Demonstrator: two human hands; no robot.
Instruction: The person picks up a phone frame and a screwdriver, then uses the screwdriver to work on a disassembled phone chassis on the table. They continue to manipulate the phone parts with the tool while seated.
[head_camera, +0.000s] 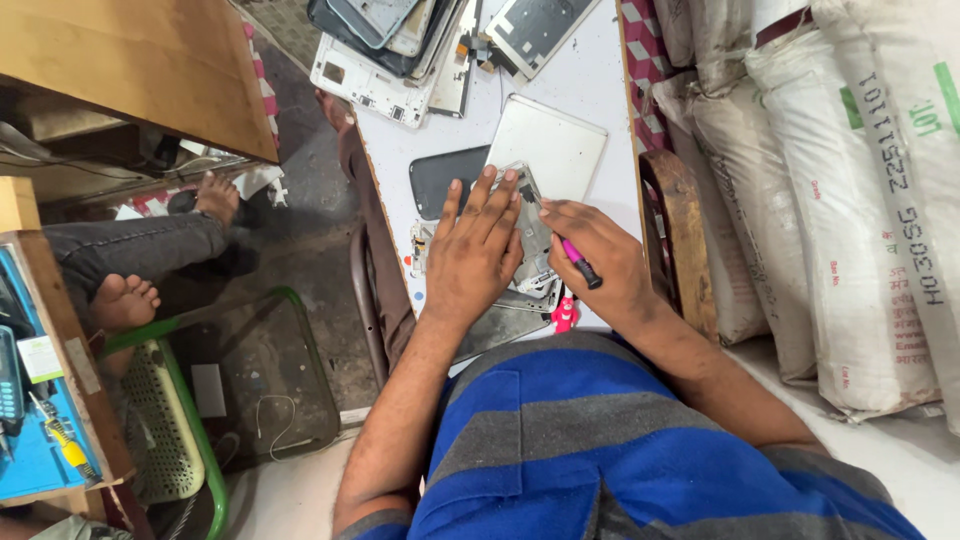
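Pressing flat with fingers spread, my left hand (472, 252) pins the opened phone frame (533, 245) at frame centre. Just right of it, my right hand (592, 262) is curled around a pink screwdriver (579, 262), tip on the frame. Farther up lie a dark phone back (440, 178) and a silver panel (553, 142).

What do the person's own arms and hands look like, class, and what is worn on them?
Both forearms are bare. The left hand and right hand wear no gloves, and no rings or watch are visible. Short sleeves belong to a blue and grey striped shirt.
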